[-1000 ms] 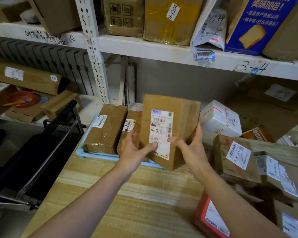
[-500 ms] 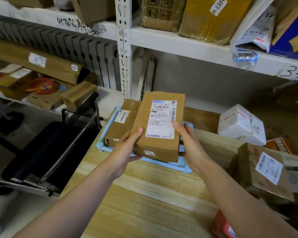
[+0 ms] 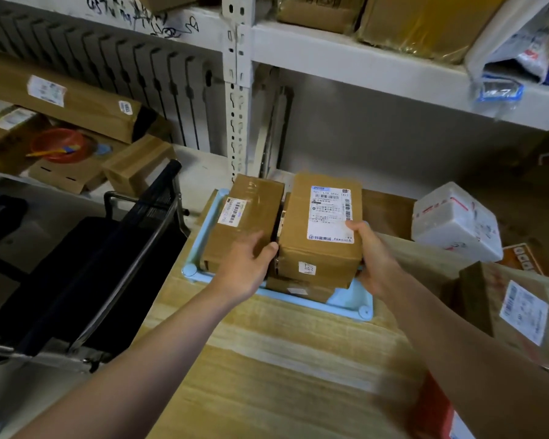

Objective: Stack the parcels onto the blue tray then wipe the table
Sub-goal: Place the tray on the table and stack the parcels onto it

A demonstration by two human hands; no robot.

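Note:
A brown cardboard parcel [image 3: 322, 223] with a white shipping label lies flat on top of a lower brown parcel [image 3: 298, 288] on the blue tray [image 3: 351, 304]. My left hand [image 3: 251, 264] grips its left side and my right hand [image 3: 373, 261] grips its right side, thumb on the label. Another taped brown parcel [image 3: 244, 220] lies on the tray's left half, beside it. The tray sits at the far edge of the wooden table [image 3: 267, 375].
A white foam box [image 3: 457, 221] and several labelled parcels [image 3: 520, 308] crowd the table's right side; a red parcel [image 3: 438, 413] lies at the near right. A black folding cart [image 3: 102, 264] stands left of the table. Metal shelving [image 3: 362, 71] with boxes rises behind.
The parcel, held upright a second ago, has been tipped flat and lowered onto the parcel on the tray. Both hands have kept hold of it.

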